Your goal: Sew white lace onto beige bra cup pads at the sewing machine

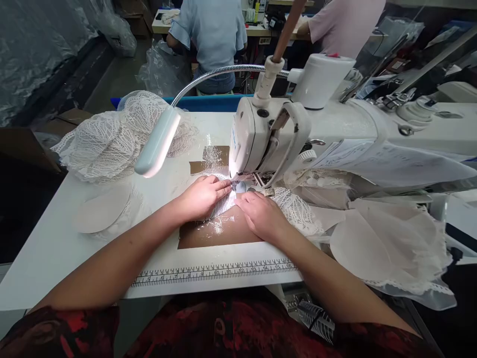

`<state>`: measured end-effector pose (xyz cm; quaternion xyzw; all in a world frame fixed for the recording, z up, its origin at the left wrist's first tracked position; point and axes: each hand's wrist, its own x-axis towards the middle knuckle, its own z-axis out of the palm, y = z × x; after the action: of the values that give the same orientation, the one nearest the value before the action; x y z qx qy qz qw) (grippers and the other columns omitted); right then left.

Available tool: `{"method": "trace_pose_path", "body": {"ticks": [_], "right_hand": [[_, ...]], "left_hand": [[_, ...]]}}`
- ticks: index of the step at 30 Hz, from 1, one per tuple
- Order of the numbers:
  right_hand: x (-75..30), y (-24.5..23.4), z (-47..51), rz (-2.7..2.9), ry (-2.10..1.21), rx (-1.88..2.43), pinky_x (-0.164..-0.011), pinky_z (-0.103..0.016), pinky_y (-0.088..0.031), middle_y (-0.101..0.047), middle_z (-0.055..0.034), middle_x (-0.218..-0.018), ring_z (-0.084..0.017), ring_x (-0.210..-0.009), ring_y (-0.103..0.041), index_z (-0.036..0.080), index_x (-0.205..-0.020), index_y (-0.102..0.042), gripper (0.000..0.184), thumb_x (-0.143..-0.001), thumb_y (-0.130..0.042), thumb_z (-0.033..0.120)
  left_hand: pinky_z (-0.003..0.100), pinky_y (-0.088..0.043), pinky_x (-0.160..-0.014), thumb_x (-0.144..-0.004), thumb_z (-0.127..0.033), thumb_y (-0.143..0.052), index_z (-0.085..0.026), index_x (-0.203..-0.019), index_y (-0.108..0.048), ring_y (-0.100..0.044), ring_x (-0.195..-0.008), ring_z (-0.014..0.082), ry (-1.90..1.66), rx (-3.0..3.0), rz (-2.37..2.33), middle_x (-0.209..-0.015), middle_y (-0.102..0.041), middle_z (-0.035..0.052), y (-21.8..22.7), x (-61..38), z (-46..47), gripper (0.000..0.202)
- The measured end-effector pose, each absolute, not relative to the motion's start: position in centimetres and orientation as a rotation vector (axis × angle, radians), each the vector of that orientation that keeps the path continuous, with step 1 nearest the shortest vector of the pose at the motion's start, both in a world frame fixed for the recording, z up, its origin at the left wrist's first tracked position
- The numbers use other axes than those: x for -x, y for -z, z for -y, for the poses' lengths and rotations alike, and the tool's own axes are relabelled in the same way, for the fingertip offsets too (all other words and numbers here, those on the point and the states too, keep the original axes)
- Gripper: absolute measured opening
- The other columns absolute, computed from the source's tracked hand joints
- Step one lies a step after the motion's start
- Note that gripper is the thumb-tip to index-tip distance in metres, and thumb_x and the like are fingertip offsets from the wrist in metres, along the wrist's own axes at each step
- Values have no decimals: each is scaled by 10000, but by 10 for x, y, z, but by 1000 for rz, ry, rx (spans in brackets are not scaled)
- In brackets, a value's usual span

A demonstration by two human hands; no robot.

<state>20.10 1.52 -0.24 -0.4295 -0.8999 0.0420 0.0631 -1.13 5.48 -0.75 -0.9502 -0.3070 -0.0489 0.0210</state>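
A small piece of white lace fabric (224, 205) lies beneath the needle area of a white sewing machine (248, 136). On its left part my left hand (203, 196) rests with fingers stretched out, their tips close to the presser foot (234, 185). My right hand (263, 214) is closed, thumb and fingers pinching the fabric's right edge just in front of the foot. Brown tape (218, 233) with a shiny surface covers the table under both hands. The fabric under the fingers is partly hidden.
A lamp (158, 141) on a bent metal neck hangs left of the machine head. White lace pieces (108, 139) are heaped at the left; beige cups (372, 243) and lace lie at the right. A ruler strip (216, 272) runs along the front edge. Two people sit behind.
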Motion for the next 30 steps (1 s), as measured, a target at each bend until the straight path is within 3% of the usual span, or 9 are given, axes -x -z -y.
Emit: {"method": "trace_pose_path", "body": {"ticks": [14, 19, 30], "right_hand": [[-199, 11, -17, 2665, -51, 1319, -642, -307, -367, -628, -91, -890, -205, -783, -524, 153, -1100, -649, 344, -827, -453, 81], [-201, 17, -21, 2603, -64, 1308, -698, -302, -401, -633, -90, -900, -217, -866, -531, 156, -1225, -600, 443, -819, -451, 59], [-207, 24, -23, 2445, -300, 1304, -752, -298, -453, -642, -75, -982, -200, -885, -558, 211, -1199, -630, 423, -848, -428, 86]], "left_hand": [[361, -438, -871, -911, -133, -413, -143, -1258, -569, -519, -1008, 222, 279, 3051, 909, -1307, -566, 94, 11, 14, -47, 381], [361, -455, -825, -880, -115, -444, -133, -1242, -589, -525, -948, 220, 358, 3034, 901, -1316, -568, 84, 16, 16, -59, 390], [368, -447, -770, -887, -140, -460, -147, -1248, -591, -522, -886, 220, 319, 2976, 1009, -1264, -598, 110, 14, 15, -65, 384]]}}
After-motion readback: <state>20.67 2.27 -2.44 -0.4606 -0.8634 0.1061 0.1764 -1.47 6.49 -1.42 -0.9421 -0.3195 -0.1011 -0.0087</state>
